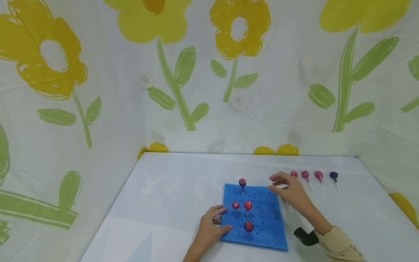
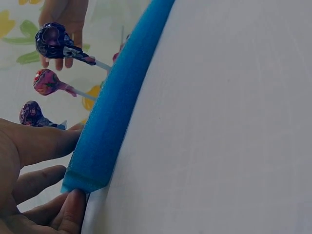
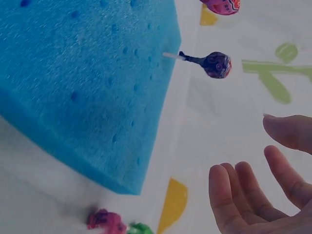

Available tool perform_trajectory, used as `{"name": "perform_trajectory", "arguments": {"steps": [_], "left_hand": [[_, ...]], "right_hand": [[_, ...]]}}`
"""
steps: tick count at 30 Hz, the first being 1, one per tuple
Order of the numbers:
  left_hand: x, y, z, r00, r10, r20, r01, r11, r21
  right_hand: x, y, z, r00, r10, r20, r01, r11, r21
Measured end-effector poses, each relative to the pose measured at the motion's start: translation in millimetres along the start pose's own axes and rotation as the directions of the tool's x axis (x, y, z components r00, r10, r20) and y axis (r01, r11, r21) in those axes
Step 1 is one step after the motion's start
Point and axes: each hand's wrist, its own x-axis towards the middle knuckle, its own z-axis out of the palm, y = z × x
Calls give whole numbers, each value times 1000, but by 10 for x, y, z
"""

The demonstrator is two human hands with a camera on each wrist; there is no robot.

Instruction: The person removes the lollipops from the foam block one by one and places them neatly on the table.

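A blue foam board with rows of small holes lies on the table. Several wrapped lollipops stand in it by their sticks, among them a dark-wrapped one near the back edge and a red one in the middle. My left hand grips the board's left edge, its thumb on the upper side and a fingertip against the lower edge. Over the board's back right corner hovers my right hand, fingers loosely bent and apart; in the right wrist view nothing lies between them.
Right of the board, more lollipops lie in a row, including a pink one and a dark purple one; my right hand partly covers this row. A black device sits at my right wrist. Flower-patterned cloth hangs behind the white table.
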Motion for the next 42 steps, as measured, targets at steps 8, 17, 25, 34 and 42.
{"name": "perform_trajectory", "arguments": {"steps": [8,17,25,34,42], "left_hand": [[-9,-8,-9,1000,15,6,-15,999,-32],[9,-18,-21,1000,31,-1,-31,999,-17],[0,16,-28,999,43,4,-43,999,-3],[-8,31,-33,999,39,0,-39,999,-18],[-13,23,-26,1000,29,2,-29,1000,-11]], "right_hand": [[48,-45,127,1000,-11,-1,11,999,41],[140,-80,311,1000,-2,28,0,995,96],[247,-109,513,998,25,52,-31,992,125],[306,-148,738,998,-15,63,3,985,173],[287,-162,846,996,-46,75,27,970,241]]}}
